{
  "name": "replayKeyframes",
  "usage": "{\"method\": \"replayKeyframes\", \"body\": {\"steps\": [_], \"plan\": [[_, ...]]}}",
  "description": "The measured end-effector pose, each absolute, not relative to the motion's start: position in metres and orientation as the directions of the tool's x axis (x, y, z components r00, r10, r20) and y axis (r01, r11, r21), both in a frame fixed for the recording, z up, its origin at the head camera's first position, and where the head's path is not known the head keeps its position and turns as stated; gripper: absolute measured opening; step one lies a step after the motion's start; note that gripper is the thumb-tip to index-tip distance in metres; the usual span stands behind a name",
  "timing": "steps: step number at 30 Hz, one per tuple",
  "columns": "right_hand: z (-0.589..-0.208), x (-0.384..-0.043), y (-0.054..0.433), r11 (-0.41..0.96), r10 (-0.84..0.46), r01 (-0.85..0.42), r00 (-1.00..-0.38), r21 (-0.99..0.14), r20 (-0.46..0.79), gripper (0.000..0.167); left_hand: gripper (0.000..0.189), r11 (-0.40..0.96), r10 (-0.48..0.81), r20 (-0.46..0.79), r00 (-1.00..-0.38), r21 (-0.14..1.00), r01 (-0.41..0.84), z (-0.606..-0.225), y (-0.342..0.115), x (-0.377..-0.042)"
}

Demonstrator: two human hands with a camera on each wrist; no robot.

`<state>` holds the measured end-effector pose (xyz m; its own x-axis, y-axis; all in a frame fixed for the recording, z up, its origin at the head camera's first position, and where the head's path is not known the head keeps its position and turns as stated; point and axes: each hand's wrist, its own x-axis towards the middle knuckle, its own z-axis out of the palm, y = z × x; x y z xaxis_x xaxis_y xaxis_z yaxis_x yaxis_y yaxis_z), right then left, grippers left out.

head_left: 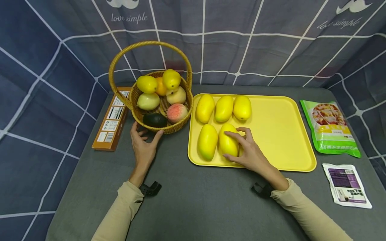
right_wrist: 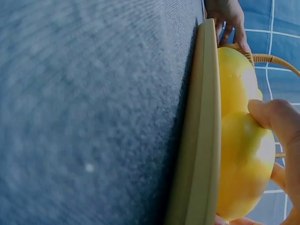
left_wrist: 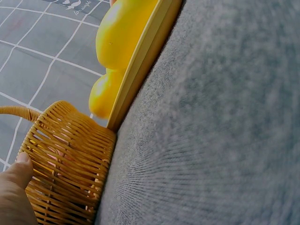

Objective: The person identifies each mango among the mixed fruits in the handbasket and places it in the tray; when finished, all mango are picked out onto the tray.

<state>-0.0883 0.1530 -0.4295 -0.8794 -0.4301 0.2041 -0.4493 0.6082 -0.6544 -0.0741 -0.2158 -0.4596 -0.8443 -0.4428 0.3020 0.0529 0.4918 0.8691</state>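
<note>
My right hand (head_left: 248, 150) grips a yellow mango (head_left: 228, 142) on the yellow tray (head_left: 280, 134), thumb on its near side and fingers over its far side. Directly left of it lies another mango (head_left: 207, 142). Behind these, a row of 3 mangoes (head_left: 224, 108) lies along the tray's back left. My left hand (head_left: 144, 147) touches the near side of a wicker basket (head_left: 181, 125), fingers and thumb spread along its wall; the thumb (left_wrist: 21, 171) rests against the weave in the left wrist view. The basket holds an avocado (head_left: 154, 120), a peach (head_left: 177, 112) and several other fruits.
Left of the basket lies a brown box (head_left: 110, 125). A green food packet (head_left: 331, 129) and a white and purple pouch (head_left: 346, 185) lie right of the tray. The basket's tall handle (head_left: 150, 43) arches upward. A grid-patterned curtain (head_left: 223, 53) hangs behind the grey table.
</note>
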Motion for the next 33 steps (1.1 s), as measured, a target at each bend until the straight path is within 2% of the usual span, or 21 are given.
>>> {"method": "replayKeyframes", "body": {"steps": [19, 33], "plan": [[-0.4318, -0.0870, 0.1549, 0.668, -0.454, -0.486, -0.866, -0.564, 0.209, 0.081, 0.091, 0.491, -0.439, 0.305, -0.845, 0.869, 0.058, -0.4591, -0.2159, -0.0737], [-0.4242, -0.0855, 0.1566, 0.667, -0.430, -0.482, -0.872, -0.568, 0.236, 0.089, 0.090, 0.489, -0.443, 0.299, -0.845, 0.871, 0.051, -0.4597, -0.2159, -0.0740]]}}
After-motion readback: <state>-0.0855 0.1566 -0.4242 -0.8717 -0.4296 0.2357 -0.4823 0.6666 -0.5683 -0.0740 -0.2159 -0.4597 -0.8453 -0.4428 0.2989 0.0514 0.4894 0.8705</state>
